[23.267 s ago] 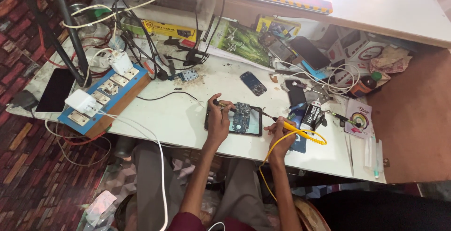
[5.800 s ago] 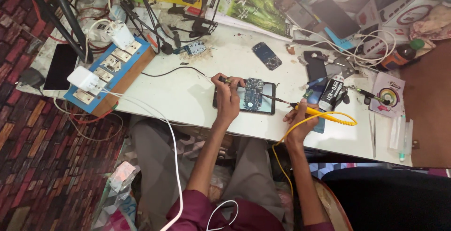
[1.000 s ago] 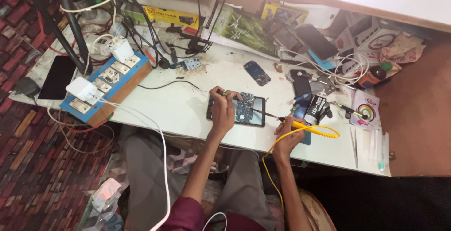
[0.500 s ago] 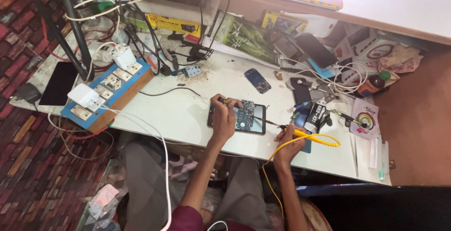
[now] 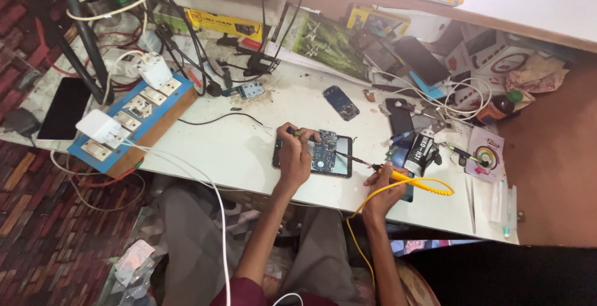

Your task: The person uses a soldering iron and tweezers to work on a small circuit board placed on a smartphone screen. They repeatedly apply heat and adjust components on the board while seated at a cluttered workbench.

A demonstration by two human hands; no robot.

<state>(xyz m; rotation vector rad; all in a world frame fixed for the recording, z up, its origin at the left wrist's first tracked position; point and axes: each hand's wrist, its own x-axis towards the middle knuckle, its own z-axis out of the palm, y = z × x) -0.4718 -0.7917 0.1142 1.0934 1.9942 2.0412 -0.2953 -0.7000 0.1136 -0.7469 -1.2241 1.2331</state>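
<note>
Opened phone (image 5: 323, 155) lies near the white table's (image 5: 249, 157) front edge; my left hand (image 5: 295, 155) pinches a small tool (image 5: 303, 134) over it, my right hand (image 5: 382, 185) grips a yellow-corded soldering iron (image 5: 398, 176). Blue switchboard (image 5: 134, 122) sits at the left edge, above brick floor (image 5: 37, 219).

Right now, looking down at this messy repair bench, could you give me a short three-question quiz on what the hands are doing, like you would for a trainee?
1. True or false: the right hand holds a yellow-handled soldering iron with a coiled yellow cord.
2. Which thing lies under the left hand? A) a closed laptop B) an opened phone with its circuit board showing C) a mug
3. Fill in: the blue board at the table's left edge carries switches, sockets and a white ____.

Key
1. True.
2. B; the left hand also pinches a thin tool against it.
3. Plug adapter, on the blue switchboard.
</note>
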